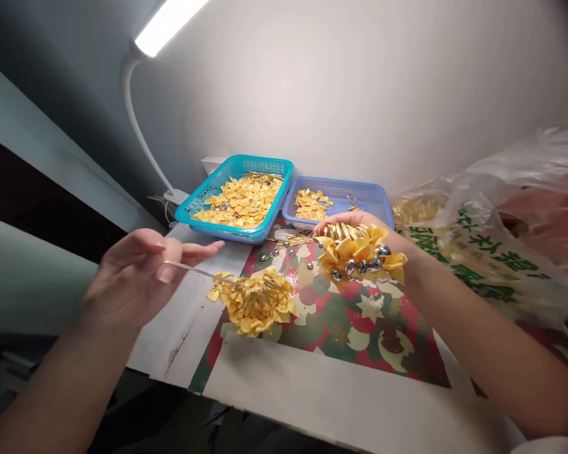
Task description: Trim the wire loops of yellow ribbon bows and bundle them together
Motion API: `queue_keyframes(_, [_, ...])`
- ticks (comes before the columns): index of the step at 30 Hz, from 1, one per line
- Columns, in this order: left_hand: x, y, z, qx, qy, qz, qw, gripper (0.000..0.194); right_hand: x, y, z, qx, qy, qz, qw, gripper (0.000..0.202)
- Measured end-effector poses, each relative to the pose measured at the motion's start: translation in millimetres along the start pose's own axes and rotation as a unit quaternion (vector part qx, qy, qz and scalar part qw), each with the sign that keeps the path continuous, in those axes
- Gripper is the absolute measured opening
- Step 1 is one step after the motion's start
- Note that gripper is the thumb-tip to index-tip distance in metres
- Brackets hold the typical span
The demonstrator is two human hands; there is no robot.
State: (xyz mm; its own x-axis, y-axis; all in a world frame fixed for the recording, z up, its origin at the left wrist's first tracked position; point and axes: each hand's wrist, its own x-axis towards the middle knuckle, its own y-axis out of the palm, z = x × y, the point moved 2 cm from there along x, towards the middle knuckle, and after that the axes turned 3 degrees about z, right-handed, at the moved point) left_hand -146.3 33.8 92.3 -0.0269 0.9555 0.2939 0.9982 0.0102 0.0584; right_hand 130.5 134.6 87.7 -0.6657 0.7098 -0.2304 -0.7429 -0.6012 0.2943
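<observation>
Between thumb and fingers, my left hand (144, 277) pinches a thin pale strand (194, 270). From its other end hangs a cluster of yellow flowers (255, 302) with gold wires, above the table's front part. My right hand (353, 221) is wrapped round a bunch of gold wire stems (343, 232). Yellow petals and silver beads (362, 266) at the ends of that bunch lie over my right wrist. The two clusters are apart. Most of my right fingers are hidden behind the stems.
A teal basket (184, 211) of yellow flowers stands at the back, beside a blue basket (383, 198) with fewer flowers. Loose beads (291, 251) lie before them. A lamp (135, 113) rises back left; plastic bags (492, 252) fill the right.
</observation>
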Motion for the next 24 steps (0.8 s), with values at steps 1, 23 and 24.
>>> queue_keyframes(1, [6,16.7,2,-0.029,0.005,0.038,0.999,0.015,-4,-5,2,0.004,-0.01,-0.006,1.0,0.01])
queue_keyframes(23, [45,193.4,79,0.041,-0.015,0.194,0.98,0.016,-73,-75,-33,-0.08,-0.13,-0.019,0.988,0.021])
queue_keyframes(24, [45,193.8,81,0.065,-0.014,0.201,0.977,0.011,-74,-75,-35,-0.092,-0.136,-0.02,0.986,0.021])
